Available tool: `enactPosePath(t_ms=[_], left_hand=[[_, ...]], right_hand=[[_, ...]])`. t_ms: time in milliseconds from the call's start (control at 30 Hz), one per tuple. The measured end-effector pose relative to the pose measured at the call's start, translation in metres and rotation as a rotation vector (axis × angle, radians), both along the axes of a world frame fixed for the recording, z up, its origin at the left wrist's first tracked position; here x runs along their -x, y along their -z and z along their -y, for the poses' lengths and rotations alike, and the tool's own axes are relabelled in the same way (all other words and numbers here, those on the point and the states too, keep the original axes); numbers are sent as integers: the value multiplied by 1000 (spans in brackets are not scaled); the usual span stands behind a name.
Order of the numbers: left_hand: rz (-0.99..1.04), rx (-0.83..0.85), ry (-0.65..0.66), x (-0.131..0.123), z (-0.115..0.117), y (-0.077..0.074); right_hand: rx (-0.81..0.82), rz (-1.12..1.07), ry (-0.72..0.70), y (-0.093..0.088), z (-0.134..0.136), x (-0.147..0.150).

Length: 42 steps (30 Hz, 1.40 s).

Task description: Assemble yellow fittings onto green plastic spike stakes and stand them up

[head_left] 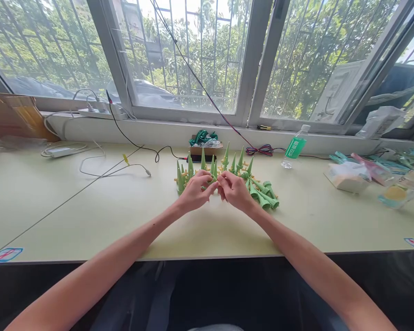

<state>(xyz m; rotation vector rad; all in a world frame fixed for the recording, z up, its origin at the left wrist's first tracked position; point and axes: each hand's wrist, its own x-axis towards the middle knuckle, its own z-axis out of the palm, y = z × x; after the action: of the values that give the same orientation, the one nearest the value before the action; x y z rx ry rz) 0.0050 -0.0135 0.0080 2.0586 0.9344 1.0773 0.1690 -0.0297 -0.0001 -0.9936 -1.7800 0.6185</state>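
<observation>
My left hand (pixel 196 189) and my right hand (pixel 237 191) meet above the pale table, fingertips pinched close together. Whatever they hold between them is small and mostly covered by the fingers, so I cannot make it out. Just behind them stand several pointed green cones (pixel 227 156), upright, with small yellowish pieces around their lower parts. To the right of my right hand, more green cones (pixel 264 202) lie on their sides in a loose pile, some with their wide ends towards me.
Behind the cones are a small cardboard box (pixel 206 150) with dark green material and a black phone-like object. A water bottle (pixel 294 148) stands back right, near a white tissue box (pixel 348 178) and plastic bags. Cables (pixel 115 171) cross the table (pixel 117 220) on the left.
</observation>
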Motion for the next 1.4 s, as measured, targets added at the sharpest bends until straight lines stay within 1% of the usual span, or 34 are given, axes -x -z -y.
enactPosePath(t_ms=[567,800,1400], left_hand=[[-34,-17,2,1,0,1],[-89,-96,-16,2,0,2],[-161,-168,-18,2,2,0]], right_hand=[[-30,25,-1,-2,1,0],[-75,86,20,-2,0,-2],[-76,115,25,-2,-1,-3]])
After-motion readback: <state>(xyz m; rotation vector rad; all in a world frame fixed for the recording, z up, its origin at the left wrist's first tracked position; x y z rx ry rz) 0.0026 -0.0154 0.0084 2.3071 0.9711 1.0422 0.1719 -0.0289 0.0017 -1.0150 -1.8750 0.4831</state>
